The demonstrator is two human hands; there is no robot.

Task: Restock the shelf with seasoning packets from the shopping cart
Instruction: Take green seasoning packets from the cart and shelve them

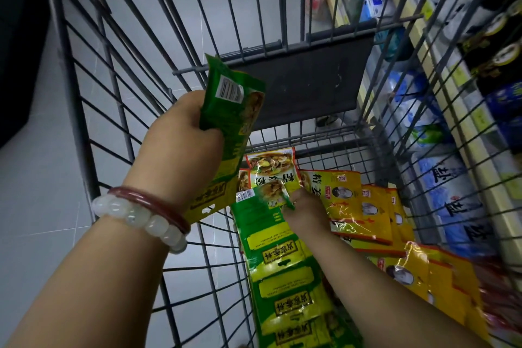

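Observation:
My left hand (180,133) grips a small bunch of green seasoning packets (228,110) and holds them up above the shopping cart (84,110). Down inside the cart, my right hand (306,213) pinches the top edge of another green packet (262,203). A row of green packets (285,277) lies along the cart's wire floor. Yellow and red packets (358,212) are stacked beside them on the right. The fingertips of my right hand are hidden among the packets.
The grey child-seat flap (308,85) hangs at the cart's far end. Store shelves (463,110) with salt bags and dark bottles run along the right, seen through the cart's wire wall. Grey tiled floor (36,172) lies to the left.

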